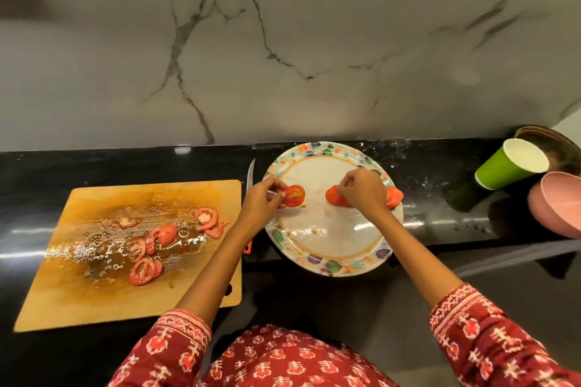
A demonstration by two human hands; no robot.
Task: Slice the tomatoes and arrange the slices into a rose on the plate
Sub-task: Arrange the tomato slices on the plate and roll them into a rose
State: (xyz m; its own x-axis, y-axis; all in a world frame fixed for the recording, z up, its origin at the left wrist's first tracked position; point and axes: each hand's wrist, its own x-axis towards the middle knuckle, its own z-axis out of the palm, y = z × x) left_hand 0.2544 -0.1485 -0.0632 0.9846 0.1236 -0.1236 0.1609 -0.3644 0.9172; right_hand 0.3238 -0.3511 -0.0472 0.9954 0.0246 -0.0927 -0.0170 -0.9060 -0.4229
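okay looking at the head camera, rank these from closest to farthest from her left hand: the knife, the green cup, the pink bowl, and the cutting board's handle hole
From the left hand:
1. Knife, just beside it, between board and plate.
2. Cutting board's handle hole, below, at the board's near right corner.
3. Green cup, far right, tipped.
4. Pink bowl, farthest right.

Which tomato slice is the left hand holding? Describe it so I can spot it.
Find the floral-rimmed plate right of the wooden cutting board. Over its left side, the left hand pinches one round tomato slice. It is single and face-up, unlike the overlapping slices under the right hand.
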